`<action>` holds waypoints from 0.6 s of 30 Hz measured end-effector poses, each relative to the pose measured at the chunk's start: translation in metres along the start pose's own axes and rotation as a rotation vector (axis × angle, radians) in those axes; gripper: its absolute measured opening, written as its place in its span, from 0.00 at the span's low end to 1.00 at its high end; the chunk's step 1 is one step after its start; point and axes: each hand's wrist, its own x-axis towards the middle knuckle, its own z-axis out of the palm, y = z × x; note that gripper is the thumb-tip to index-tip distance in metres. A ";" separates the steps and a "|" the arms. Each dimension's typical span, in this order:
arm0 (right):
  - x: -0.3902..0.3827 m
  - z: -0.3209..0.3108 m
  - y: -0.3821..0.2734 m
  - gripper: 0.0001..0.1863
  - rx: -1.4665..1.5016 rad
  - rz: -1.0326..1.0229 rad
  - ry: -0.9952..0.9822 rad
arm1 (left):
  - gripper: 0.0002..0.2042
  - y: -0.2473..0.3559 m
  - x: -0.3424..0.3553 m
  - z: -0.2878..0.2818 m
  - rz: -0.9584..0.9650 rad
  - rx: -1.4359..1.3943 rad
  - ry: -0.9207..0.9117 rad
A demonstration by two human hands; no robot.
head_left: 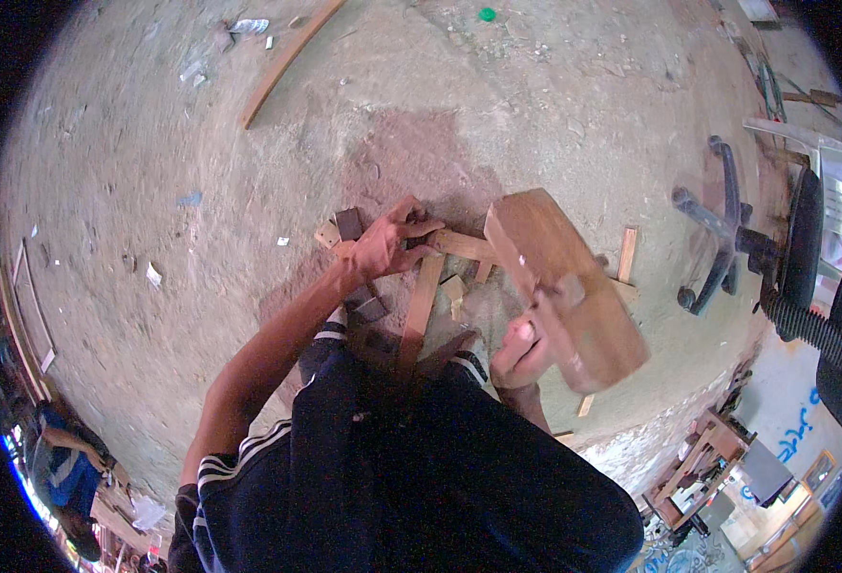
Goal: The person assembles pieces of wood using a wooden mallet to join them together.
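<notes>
Down at the bottom, dark trousers with white side stripes (344, 477), knees bent over a bare, dusty concrete floor (153, 191). Off to the lower left, another person in blue (67, 468) crouching by timber; lower right, a workbench cluttered with tools (707, 468). Up a little now: right hand (521, 351) clenched around the near end of a big brown wooden block (564, 286), fingers wrapped tight, block raised and tilted, blurred at its lower end. Just left of it, a narrow wooden slat (419, 310) lying lengthwise from between the knees up toward the hands. Left hand (392, 244) reaching forward, fingers curled down and pressing on a crossing slat (464, 246) where it meets the narrow one; whether gripping or only holding it down, cannot tell. Small wood offcuts (349, 224) touching and just beside that hand, a pale little block (453, 288) between the slats. Right of the big block, a short strip of wood (628, 253) flat on the floor. Farther right, an overturned office chair base with castors (722, 229). Farther still, a reddish stain (411, 158) on the concrete, then a long wooden batten (287, 62) at the upper left, and a small green cap (487, 14) at the very top.
</notes>
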 end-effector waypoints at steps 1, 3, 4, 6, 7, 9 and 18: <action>0.005 -0.003 -0.003 0.18 0.109 0.227 -0.171 | 0.24 -0.001 0.001 0.000 0.014 0.015 0.001; 0.010 0.008 0.000 0.18 -0.031 0.156 -0.154 | 0.24 -0.003 0.002 0.000 0.048 0.041 -0.002; 0.011 0.023 0.005 0.18 -0.290 -0.109 0.015 | 0.24 -0.004 0.003 0.000 0.050 0.033 -0.005; 0.009 0.029 0.015 0.18 -0.545 -0.025 0.056 | 0.24 -0.004 0.004 0.000 0.038 0.011 -0.030; 0.008 0.031 0.019 0.17 -0.542 -0.276 0.242 | 0.24 -0.004 0.003 -0.001 0.037 0.025 -0.026; 0.009 0.028 0.026 0.17 -0.497 -0.591 0.491 | 0.24 -0.003 0.002 -0.001 0.035 0.050 -0.011; 0.019 0.043 0.032 0.07 -0.611 -0.137 0.034 | 0.26 0.001 0.004 -0.001 -0.034 0.094 -0.049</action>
